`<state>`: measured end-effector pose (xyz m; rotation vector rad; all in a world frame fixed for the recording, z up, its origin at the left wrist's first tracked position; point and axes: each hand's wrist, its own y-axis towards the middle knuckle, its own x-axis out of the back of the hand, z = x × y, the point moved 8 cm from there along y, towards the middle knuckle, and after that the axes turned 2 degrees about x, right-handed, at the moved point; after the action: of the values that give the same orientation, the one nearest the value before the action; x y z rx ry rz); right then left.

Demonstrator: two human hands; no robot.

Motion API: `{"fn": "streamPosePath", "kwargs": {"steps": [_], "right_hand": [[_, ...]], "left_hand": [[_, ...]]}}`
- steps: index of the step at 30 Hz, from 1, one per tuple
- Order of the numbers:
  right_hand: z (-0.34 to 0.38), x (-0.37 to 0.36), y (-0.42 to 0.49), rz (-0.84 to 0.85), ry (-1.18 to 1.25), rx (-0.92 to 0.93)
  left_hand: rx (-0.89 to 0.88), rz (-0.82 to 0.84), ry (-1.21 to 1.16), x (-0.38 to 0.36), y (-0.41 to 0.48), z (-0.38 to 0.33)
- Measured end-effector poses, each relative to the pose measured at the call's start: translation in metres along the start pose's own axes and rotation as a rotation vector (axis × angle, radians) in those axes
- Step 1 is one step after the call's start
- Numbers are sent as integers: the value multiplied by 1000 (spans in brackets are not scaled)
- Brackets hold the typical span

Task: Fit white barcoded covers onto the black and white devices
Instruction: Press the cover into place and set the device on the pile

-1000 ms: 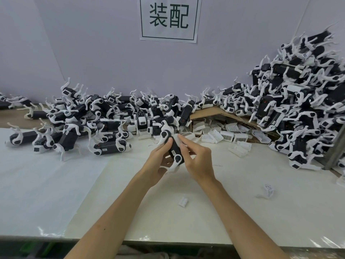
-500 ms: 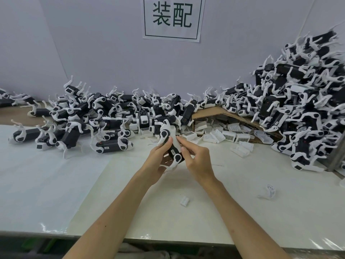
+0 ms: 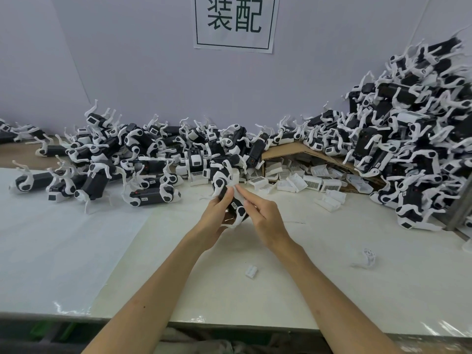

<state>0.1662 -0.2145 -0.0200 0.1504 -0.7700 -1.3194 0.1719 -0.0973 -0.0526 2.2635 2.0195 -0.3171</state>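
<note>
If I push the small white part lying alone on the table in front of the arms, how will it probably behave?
The small white part looks like thin moulded plastic, so probably light and stiff. It lies flat on the smooth table, so it would likely slide rather than roll.

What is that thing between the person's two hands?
A black and white device, in the head view: the left hand grips it, the right hand touches its upper end.

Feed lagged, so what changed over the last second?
Right hand uncurled; its straight fingers now press the cover on the device. Left hand still grips the device at the same spot; piles unchanged.
</note>
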Motion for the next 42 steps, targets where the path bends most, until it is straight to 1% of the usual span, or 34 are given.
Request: {"fn": "streamPosePath", "kwargs": {"steps": [4,10,12,14,15,18,19,20,22,24,26,28,32,36,39,42], "right_hand": [[7,-4,1,55,-28,0],[1,-6,0,71,-4,-4],[6,-7,1,79,52,16],[4,-5,3,34,223,-22],[-1,-1,5,-18,296,-63],[-13,16,7,-233,358,-193],[-19,20,7,-272,371,-260],[-23,20,6,-269,392,-328],[-31,9,3,-167,472,-463],[-34,-9,-3,-29,624,-601],[-31,-18,-6,66,765,-645],[-26,-19,-8,116,857,-654],[-18,-15,-10,180,922,-644],[-16,-10,-11,160,913,-652],[-16,-6,-9,157,849,-600],[-9,-5,-6,187,891,-509]], "left_hand": [[27,9,20,-1,0,1],[30,22,22,-5,-2,-1],[19,18,10,-5,-3,-1],[13,13,-19,-3,-1,-2],[14,17,-44,-4,-1,-2],[11,26,-98,-5,1,-5],[4,29,-96,-6,1,-6],[2,35,-87,-8,1,-7],[15,48,-53,-11,1,-4],[17,68,-3,-16,0,-3],[13,88,31,-19,-1,-2],[1,112,58,-22,-3,-3],[-38,129,154,-26,-5,-4],[-85,150,248,-27,-9,-8],[-104,134,273,-26,-8,-8],[-115,125,264,-25,-9,-10]]}}
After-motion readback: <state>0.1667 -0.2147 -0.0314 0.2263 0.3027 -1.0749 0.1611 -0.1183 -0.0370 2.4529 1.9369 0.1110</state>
